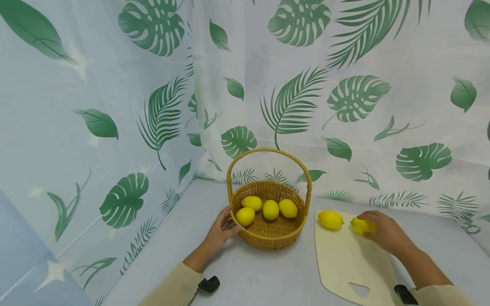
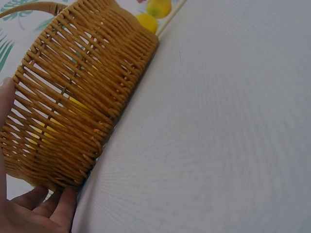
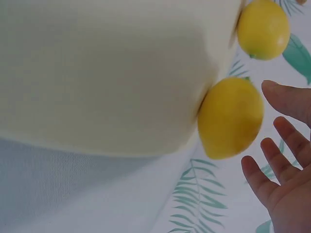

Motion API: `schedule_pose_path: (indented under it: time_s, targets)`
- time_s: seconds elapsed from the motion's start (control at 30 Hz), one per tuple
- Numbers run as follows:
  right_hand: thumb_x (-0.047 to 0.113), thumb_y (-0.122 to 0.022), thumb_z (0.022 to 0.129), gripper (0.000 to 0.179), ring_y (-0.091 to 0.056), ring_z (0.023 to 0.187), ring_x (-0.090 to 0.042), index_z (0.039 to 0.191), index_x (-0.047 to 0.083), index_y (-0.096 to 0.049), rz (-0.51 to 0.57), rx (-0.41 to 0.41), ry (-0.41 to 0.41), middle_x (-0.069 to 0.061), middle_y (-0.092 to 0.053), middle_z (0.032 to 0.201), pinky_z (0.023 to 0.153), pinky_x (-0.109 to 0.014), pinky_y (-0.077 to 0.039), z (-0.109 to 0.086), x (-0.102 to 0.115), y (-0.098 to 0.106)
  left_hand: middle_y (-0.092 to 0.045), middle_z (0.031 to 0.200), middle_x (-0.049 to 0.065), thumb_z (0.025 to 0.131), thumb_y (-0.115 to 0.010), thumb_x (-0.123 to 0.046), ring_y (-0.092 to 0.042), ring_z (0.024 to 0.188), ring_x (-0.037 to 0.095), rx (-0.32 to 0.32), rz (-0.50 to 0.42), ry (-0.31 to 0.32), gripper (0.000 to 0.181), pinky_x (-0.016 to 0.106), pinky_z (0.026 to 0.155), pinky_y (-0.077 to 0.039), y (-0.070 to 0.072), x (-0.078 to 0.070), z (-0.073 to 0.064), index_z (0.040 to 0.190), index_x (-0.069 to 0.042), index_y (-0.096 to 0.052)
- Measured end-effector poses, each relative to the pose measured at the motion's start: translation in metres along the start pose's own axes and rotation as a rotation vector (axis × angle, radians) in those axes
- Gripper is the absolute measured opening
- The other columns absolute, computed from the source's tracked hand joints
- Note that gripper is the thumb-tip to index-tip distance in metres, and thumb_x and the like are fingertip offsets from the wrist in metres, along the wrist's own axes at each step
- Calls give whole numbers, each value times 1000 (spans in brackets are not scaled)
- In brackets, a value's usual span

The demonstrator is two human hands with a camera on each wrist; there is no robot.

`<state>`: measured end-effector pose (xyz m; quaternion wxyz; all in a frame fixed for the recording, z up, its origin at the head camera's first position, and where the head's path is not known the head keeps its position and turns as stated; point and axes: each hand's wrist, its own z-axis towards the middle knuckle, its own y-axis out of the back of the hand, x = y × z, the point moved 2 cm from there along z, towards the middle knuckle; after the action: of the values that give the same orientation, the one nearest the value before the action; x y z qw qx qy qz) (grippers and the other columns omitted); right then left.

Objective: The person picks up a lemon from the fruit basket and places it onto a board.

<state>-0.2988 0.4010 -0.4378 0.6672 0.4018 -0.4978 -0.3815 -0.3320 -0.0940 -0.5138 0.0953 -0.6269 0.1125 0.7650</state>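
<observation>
A yellow lemon [image 1: 361, 225] lies on a cream cutting board [image 1: 354, 265], with my right hand [image 1: 386, 233] over its right side. In the right wrist view, the thumb and fingers [image 3: 279, 160] are spread beside this lemon [image 3: 231, 118], with a gap between. Another lemon [image 1: 331, 219] sits on the board to its left. My left hand [image 1: 220, 233] rests against the left side of a brown wicker basket [image 1: 272, 242]. Its fingertips [image 2: 65, 201] touch the woven wall in the left wrist view. Several lemons [image 1: 270, 210] lie inside the basket, toward the back.
The basket's tall arched handle [image 1: 269, 150] stands upright. A white cloth [image 1: 268, 276] covers the table. Leaf-printed curtains [image 1: 245, 106] hang behind and at the left. The board's handle hole [image 1: 359, 290] faces the near edge.
</observation>
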Motion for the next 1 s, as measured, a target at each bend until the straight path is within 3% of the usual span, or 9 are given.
schedule_pose_path:
  time_s: [0.17, 0.4, 0.63, 1.0]
  targets:
    - [1, -79, 76, 46, -44, 116, -52, 119, 0, -64, 7, -27, 71, -29, -52, 126, 93, -70, -34, -5, 21, 2, -23, 155, 22, 91, -72, -23, -32, 138, 36, 4, 4, -4, 79, 49, 106, -36, 0, -2, -1, 154, -20, -26]
    - [9, -76, 83, 52, -49, 116, -48, 131, 2, -56, 22, -41, 96, -24, -51, 133, 91, -65, -41, -6, 54, 2, -22, 155, 24, 90, -73, -20, -30, 138, 39, 39, -19, 11, 81, 48, 106, -36, -3, -29, -11, 154, -13, -24]
    - [9, -74, 85, 53, -56, 111, -40, 134, 5, -54, 45, -59, 183, -16, -53, 133, 85, -55, -50, -3, 88, -5, -22, 155, 24, 89, -74, -21, -30, 138, 38, 42, -22, 19, 82, 47, 106, -37, -3, -30, -11, 155, -14, -24]
    - [17, -73, 89, 47, -60, 108, -35, 132, 10, -58, 51, -31, 232, -12, -55, 133, 88, -53, -50, 7, 129, -21, -21, 155, 25, 91, -72, -19, -29, 139, 39, 32, -10, 22, 80, 45, 105, -38, -3, -30, -12, 155, -13, -24]
